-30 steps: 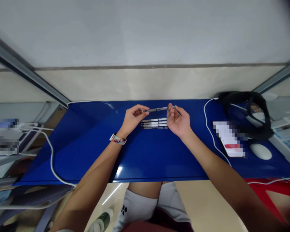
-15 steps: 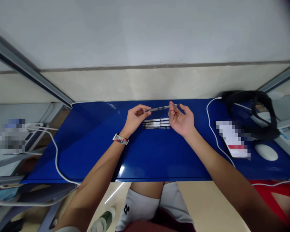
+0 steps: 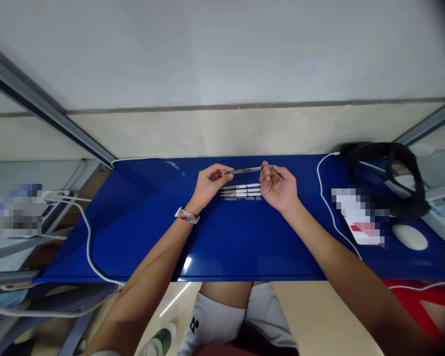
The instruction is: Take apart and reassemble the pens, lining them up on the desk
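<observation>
Between my two hands a slim grey pen (image 3: 244,170) is held nearly level above the table. My left hand (image 3: 211,185) pinches its left end between thumb and fingers. The fingers of my right hand (image 3: 280,185) close on the pen's other end, partly hiding it. Just below it, several similar pens (image 3: 241,192) with dark tips and pale barrels lie side by side on the blue table (image 3: 244,237). My right hand covers their right ends from view.
At the right lie a phone (image 3: 358,217), a white mouse (image 3: 410,237) and a black headset-like strap (image 3: 411,168). A white cable (image 3: 321,183) runs past the phone. Another white cable (image 3: 88,242) hangs at the left. A wall (image 3: 222,131) stands behind the table.
The held pen has tilted to a more level position, its right end slightly lower. Both hands keep their grip in almost the same place. The row of pens looks unchanged.
</observation>
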{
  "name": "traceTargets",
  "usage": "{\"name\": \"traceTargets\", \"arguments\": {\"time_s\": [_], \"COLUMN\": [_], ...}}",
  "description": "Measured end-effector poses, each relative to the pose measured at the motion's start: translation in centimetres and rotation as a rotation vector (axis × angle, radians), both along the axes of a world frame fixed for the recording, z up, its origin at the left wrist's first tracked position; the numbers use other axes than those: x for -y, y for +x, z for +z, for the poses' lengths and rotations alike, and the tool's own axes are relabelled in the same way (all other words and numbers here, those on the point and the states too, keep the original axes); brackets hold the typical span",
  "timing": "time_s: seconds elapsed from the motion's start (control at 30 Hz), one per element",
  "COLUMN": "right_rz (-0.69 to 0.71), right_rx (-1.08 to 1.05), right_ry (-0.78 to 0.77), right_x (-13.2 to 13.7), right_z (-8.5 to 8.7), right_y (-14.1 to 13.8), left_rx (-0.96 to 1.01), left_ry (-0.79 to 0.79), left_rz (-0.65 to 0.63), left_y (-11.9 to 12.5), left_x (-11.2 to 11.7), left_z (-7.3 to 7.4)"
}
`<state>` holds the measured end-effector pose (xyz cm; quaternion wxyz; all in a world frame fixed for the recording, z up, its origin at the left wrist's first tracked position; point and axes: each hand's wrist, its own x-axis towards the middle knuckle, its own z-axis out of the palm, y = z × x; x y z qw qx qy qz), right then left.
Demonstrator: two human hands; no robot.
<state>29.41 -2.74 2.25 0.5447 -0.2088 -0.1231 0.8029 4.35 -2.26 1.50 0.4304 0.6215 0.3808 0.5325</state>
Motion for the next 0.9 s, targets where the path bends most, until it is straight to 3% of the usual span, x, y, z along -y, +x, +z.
{"name": "traceTargets", "arguments": {"time_s": [0.4,0.67,0.9], "right_rz": [-0.023,-0.012,-0.005], "right_rx": [0.017,-0.004,0.029], "right_ry": [0.01,-0.035,0.03], "right_x": [-0.16,0.21,-0.13], "right_z": [-0.23,0.53,0.15], "right_y": [-0.13,-0.31,-0.14], "left_rx": [-0.003,0.024,0.032], "left_ry": [-0.019,-0.031,-0.027], "left_rz": [0.013,0.009,0.002], "left_y": [0.05,0.09,0.06], "left_x": [0.09,0.05,0.13], "left_z": [0.2,0.26,0.25]}}
